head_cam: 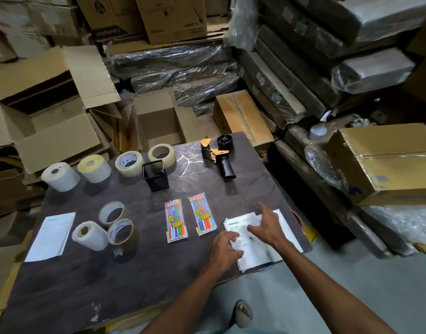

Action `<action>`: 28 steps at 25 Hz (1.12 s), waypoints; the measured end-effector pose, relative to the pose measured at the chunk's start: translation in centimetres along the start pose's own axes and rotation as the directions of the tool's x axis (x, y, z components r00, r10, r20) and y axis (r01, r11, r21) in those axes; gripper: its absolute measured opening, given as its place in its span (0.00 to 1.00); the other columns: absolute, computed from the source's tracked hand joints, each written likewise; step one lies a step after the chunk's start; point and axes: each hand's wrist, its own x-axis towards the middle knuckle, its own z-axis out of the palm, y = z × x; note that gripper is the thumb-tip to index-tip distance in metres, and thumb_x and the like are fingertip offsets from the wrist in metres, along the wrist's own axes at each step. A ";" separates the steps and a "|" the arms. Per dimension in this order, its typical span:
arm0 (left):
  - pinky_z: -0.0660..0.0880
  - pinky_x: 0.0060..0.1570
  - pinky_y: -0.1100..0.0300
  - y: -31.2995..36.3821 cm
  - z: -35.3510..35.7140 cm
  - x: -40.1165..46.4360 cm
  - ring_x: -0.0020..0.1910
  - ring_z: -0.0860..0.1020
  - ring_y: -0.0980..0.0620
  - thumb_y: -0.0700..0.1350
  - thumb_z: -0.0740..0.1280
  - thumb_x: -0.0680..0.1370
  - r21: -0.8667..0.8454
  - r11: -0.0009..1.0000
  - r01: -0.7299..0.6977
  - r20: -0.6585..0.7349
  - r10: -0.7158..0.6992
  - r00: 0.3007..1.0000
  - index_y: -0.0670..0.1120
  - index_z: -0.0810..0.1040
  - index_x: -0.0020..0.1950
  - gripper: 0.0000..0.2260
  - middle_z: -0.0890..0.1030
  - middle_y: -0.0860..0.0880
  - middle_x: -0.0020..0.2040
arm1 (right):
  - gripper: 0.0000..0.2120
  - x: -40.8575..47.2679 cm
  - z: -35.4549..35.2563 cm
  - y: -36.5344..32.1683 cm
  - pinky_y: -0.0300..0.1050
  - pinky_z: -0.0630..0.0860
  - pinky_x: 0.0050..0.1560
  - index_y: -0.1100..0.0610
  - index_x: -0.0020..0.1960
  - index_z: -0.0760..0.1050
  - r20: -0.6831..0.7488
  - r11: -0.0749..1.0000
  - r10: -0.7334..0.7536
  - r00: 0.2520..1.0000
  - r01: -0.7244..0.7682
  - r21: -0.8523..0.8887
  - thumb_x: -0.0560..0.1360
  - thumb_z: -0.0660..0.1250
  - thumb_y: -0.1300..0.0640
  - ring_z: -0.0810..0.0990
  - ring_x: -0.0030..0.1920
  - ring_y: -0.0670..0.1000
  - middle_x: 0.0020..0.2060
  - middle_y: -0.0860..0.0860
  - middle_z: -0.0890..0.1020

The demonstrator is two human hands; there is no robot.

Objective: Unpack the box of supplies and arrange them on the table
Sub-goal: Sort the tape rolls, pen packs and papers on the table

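Observation:
A stack of white printed papers (253,255) lies at the right front of the dark table (159,268). My left hand (225,251) rests flat on its left edge. My right hand (267,226) hovers over the stack with fingers spread, holding nothing. Two packs of coloured pens (176,220) (202,214) lie side by side left of the papers. A black mesh pen holder (156,175) stands behind them. Several tape rolls (129,163) line the back left edge, with more rolls (118,225) in the left middle. An orange and black tape dispenser (218,156) lies at the back right.
A white sheet (50,236) lies at the table's left edge. An open cardboard box (159,124) stands on the floor behind the table. Stacked cartons and plastic-wrapped bundles (291,75) crowd the back and right. A sealed carton (388,165) sits right.

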 end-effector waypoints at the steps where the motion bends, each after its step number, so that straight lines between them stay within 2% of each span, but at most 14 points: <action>1: 0.72 0.34 0.69 -0.2 0.2 0.1 0.31 0.72 0.61 0.36 0.76 0.62 0.031 1.000 -0.004 0.006 0.004 1.000 0.47 0.81 0.52 0.20 0.77 0.54 0.46 | 0.46 0.6 -0.2 -0.4 0.54 0.70 0.69 0.57 0.77 0.61 0.035 0.999 -0.024 0.999 0.025 -0.025 0.64 0.77 0.49 0.72 0.69 0.59 0.70 0.57 0.73; 4: 0.71 0.34 0.71 -0.6 0.7 0.3 0.35 0.74 0.58 0.36 0.74 0.61 0.085 0.996 0.003 0.011 -0.004 1.000 0.45 0.81 0.50 0.18 0.78 0.50 0.50 | 0.50 1.8 -0.2 -0.9 0.52 0.70 0.70 0.57 0.78 0.59 0.137 0.993 -0.064 0.989 0.077 -0.093 0.64 0.81 0.50 0.72 0.69 0.59 0.71 0.57 0.72; 9: 0.71 0.33 0.70 -1.1 0.9 0.3 0.30 0.73 0.62 0.38 0.73 0.60 0.095 0.993 -0.063 -0.034 0.067 0.997 0.44 0.84 0.46 0.15 0.80 0.50 0.48 | 0.61 2.7 0.6 -0.6 0.51 0.69 0.70 0.54 0.79 0.55 0.193 0.973 -0.079 0.978 0.117 -0.199 0.56 0.84 0.44 0.70 0.70 0.59 0.72 0.58 0.71; 14: 0.75 0.37 0.67 -1.7 1.2 0.5 0.37 0.77 0.55 0.42 0.75 0.60 0.125 0.991 -0.055 -0.072 0.065 0.995 0.45 0.85 0.45 0.14 0.81 0.50 0.47 | 0.59 3.4 0.5 -1.3 0.51 0.69 0.70 0.56 0.78 0.58 0.212 0.955 -0.080 0.974 0.136 -0.265 0.57 0.85 0.44 0.69 0.71 0.59 0.71 0.58 0.71; 17: 0.78 0.42 0.62 -1.9 1.4 0.5 0.43 0.79 0.53 0.41 0.77 0.61 0.156 0.988 -0.012 -0.059 0.021 0.998 0.48 0.85 0.45 0.14 0.79 0.53 0.49 | 0.59 3.9 0.5 -1.7 0.51 0.71 0.70 0.55 0.78 0.59 0.236 0.952 -0.066 0.970 0.132 -0.276 0.55 0.85 0.44 0.70 0.70 0.59 0.71 0.58 0.70; 21: 0.74 0.40 0.68 -1.7 1.3 0.5 0.39 0.77 0.56 0.39 0.77 0.61 0.167 0.985 -0.042 -0.066 0.054 0.996 0.47 0.84 0.43 0.13 0.77 0.55 0.46 | 0.62 4.5 0.1 -2.1 0.52 0.71 0.70 0.53 0.79 0.57 0.298 0.943 -0.064 0.952 0.155 -0.293 0.53 0.86 0.43 0.71 0.69 0.59 0.71 0.58 0.69; 24: 0.72 0.40 0.74 -1.6 1.4 0.5 0.41 0.76 0.57 0.38 0.77 0.61 0.183 0.982 -0.050 -0.061 0.062 0.996 0.46 0.85 0.44 0.13 0.76 0.55 0.46 | 0.62 5.0 -0.3 -2.4 0.52 0.71 0.70 0.52 0.79 0.57 0.339 0.946 -0.052 0.939 0.155 -0.285 0.53 0.86 0.45 0.72 0.70 0.60 0.71 0.58 0.68; 28: 0.71 0.38 0.73 -1.6 1.3 0.4 0.37 0.73 0.64 0.38 0.77 0.61 0.177 0.982 -0.070 -0.073 0.084 0.994 0.46 0.85 0.43 0.12 0.76 0.55 0.46 | 0.61 5.4 -0.8 -2.5 0.51 0.71 0.69 0.53 0.79 0.58 0.351 0.948 -0.037 0.936 0.144 -0.284 0.54 0.86 0.46 0.71 0.71 0.59 0.73 0.57 0.70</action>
